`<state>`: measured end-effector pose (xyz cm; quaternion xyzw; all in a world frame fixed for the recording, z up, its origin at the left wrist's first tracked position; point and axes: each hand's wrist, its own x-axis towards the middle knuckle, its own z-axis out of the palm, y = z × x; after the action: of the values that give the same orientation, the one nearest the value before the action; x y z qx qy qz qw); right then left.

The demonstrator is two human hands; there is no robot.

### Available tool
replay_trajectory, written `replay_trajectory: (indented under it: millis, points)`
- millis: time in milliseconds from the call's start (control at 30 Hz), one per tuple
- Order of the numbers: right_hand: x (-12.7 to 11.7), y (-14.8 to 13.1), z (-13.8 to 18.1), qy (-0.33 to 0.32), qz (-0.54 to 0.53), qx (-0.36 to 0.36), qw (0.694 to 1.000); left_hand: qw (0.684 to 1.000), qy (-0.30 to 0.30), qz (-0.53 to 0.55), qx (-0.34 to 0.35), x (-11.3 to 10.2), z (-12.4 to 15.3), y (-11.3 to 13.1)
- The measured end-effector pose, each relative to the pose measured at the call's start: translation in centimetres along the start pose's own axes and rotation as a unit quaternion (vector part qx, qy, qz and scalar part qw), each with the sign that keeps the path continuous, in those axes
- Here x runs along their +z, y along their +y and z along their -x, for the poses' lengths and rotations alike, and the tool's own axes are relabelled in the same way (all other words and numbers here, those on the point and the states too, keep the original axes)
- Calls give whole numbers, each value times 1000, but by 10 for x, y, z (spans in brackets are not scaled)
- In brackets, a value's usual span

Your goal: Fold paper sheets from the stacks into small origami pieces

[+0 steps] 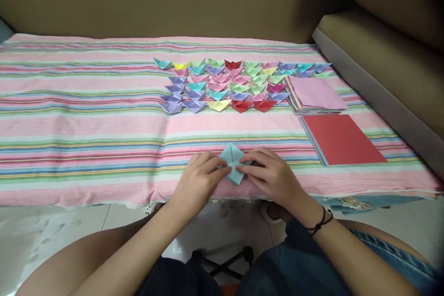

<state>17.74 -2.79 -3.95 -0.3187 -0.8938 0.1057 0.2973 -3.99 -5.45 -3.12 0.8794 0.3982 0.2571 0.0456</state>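
A light blue folded paper in a diamond shape, with a crease line down its upper half, is held just above or on the striped cloth near its front edge. My left hand pinches its left corner between thumb and fingers. On the opposite side my right hand grips the right corner the same way. Both thumbs lie over the paper's face, and the fingertips hide its side corners.
Several rows of folded paper boats in many colours stand beyond my hands. To their right lie a stack of pink-topped paper sheets and a red-topped stack. Brown cushions border the right side of the striped cloth.
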Motion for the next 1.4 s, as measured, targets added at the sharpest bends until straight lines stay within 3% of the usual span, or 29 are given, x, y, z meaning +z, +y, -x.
replay_trajectory:
  millis: [167, 400, 1400]
  points:
    - [-2, -5, 1, -21, 57, -47, 997, 999, -17, -25, 31, 1, 0, 0]
    - [-2, -5, 3, -28, 82, -73, 994, 998, 4, -28, 47, 4, 3, -3]
    - [0, -2, 20, -50, 70, -57, 995, 992, -82, -67, 62, -4, 14, 7]
